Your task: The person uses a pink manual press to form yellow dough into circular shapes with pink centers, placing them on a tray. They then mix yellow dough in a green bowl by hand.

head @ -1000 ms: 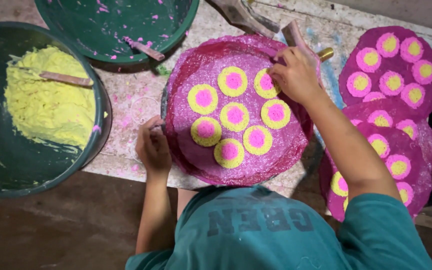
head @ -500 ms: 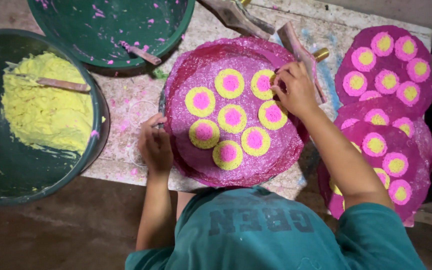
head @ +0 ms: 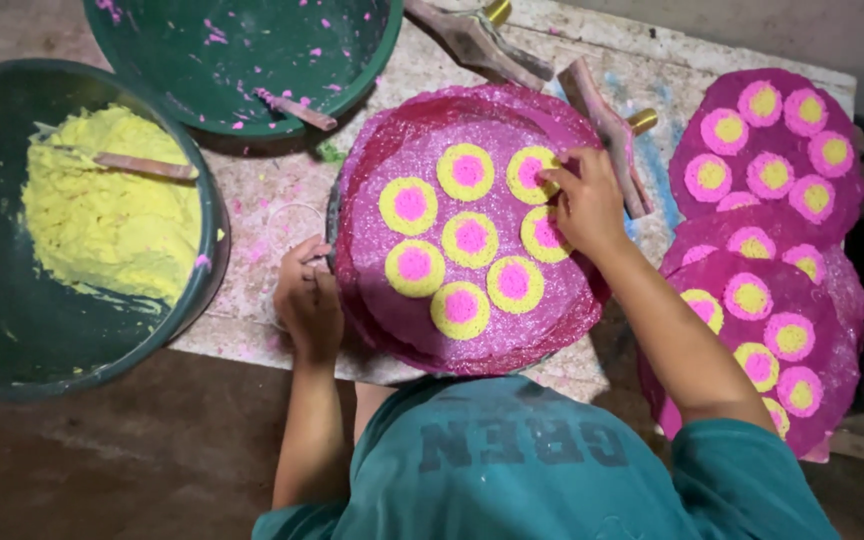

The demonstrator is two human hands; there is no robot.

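We see our left hand (head: 308, 300) gripping the rim of the pink disc (head: 467, 330) dotted with yellow rings, our right hand (head: 584, 205) touching one ring (head: 534, 173), beside the green basin of yellow paste (head: 102, 220).

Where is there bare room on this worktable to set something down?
A small bare patch lies between the yellow-paste basin, empty green basin and magenta disc, by the left hand. Right of the right hand, stacked discs and wooden tools crowd it.

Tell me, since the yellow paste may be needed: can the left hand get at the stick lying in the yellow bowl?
Probably yes. The left hand rests at the pink disc's edge, beside the bowl; the stick lies uncovered on the paste.
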